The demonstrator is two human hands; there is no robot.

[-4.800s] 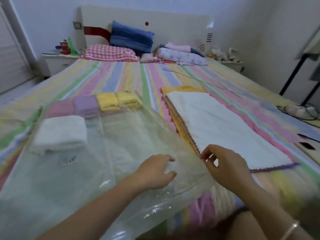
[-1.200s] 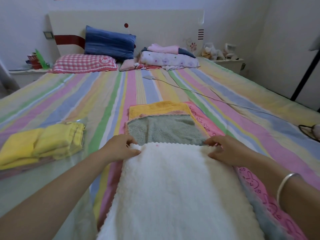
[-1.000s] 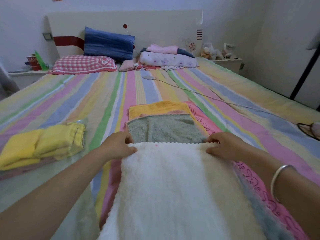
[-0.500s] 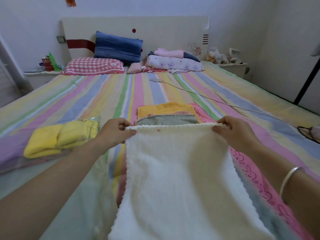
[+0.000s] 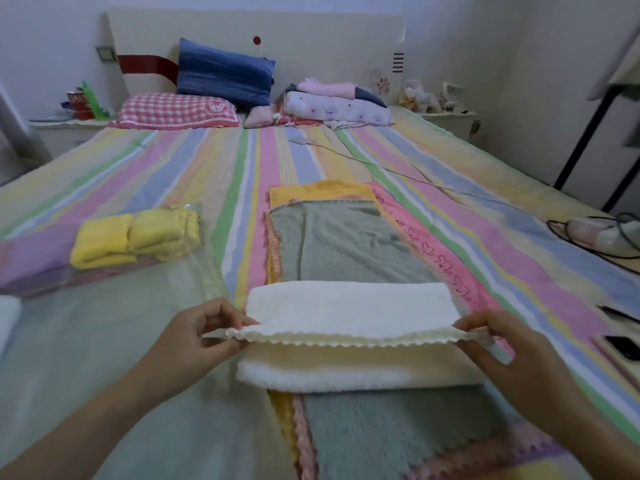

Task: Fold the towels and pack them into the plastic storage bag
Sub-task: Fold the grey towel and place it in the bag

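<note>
White fleecy towel point(image 5: 349, 306) folded over on itself, lying crosswise on a stack of spread towels at the near middle of the bed point(image 5: 173, 161). Scalloped free edge raised slightly above the lower layer, stretched between both hands. Left hand point(image 5: 197, 334) pinching the left corner of that edge between thumb and curled fingers. Right hand point(image 5: 498, 344) pinching the right corner the same way.

Directly beneath, grey towel point(image 5: 346, 244) spread flat lengthwise, showing both beyond and in front of the white one. Under the grey, pink towel point(image 5: 415, 230) with small printed figures, showing along the right side. Lowest, orange-yellow towel point(image 5: 311, 190), showing at the far end and along the left edge.

Left of the stack, clear plastic storage bag point(image 5: 104, 323) lying flat on the striped sheet. Seen through the film at its far end, two folded yellow towels point(image 5: 135, 237) side by side, with a folded purple towel point(image 5: 31, 258) just to their left. Part of a folded white towel point(image 5: 7, 317) at the left border of the view.

At the headboard, blue pillow point(image 5: 225, 76) propped behind a red-checked pillow point(image 5: 176, 110). Thin white cable point(image 5: 398, 168) trailing across the sheet beyond the stack. Dark phone point(image 5: 620, 344) on the bed, near the right border.
</note>
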